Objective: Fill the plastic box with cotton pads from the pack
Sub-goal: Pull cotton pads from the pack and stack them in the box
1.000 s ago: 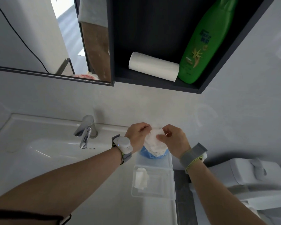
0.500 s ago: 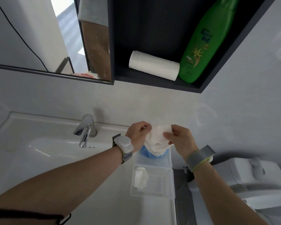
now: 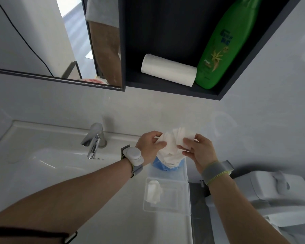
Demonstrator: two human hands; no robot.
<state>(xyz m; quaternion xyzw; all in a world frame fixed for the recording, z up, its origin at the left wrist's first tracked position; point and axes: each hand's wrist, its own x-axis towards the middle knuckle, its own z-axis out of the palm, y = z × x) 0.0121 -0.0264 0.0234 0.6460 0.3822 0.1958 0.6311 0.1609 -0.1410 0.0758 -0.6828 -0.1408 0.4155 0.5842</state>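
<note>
1. The left hand (image 3: 149, 146) pinches the left side of a bunch of white cotton pads (image 3: 173, 143), thumb in front and fingers curled behind.
2. The right hand (image 3: 199, 152) pinches the right side of the same bunch, fingertips pressed on the top pad's edge; both wrists wear grey bands (the left one carries a round white unit).
3. The pads fan out between the two hands, soft, white and squarish, their lower ends going down into the pack (image 3: 167, 163), a blue wrapper with a crumpled clear mouth standing just below the hands.
4. The plastic box (image 3: 166, 207) lies just near of the pack, clear and rectangular, open on top; a few white pads (image 3: 153, 191) lie bunched at its left end and the rest of its floor is bare.
5. Box and pack stand on the white tabletop (image 3: 113, 217) at the right end of the sink (image 3: 42, 155), whose chrome tap (image 3: 94, 140) stands to the left of the hands.
6. Above, on the far wall, a mirror (image 3: 42, 32) hangs at the left and a dark open shelf (image 3: 165, 81) at the right, holding a white paper roll (image 3: 168, 72) lying on its side, touching a green bottle (image 3: 222, 46).
7. A white toilet tank (image 3: 275, 185) stands at the right, lower than the tabletop.
</note>
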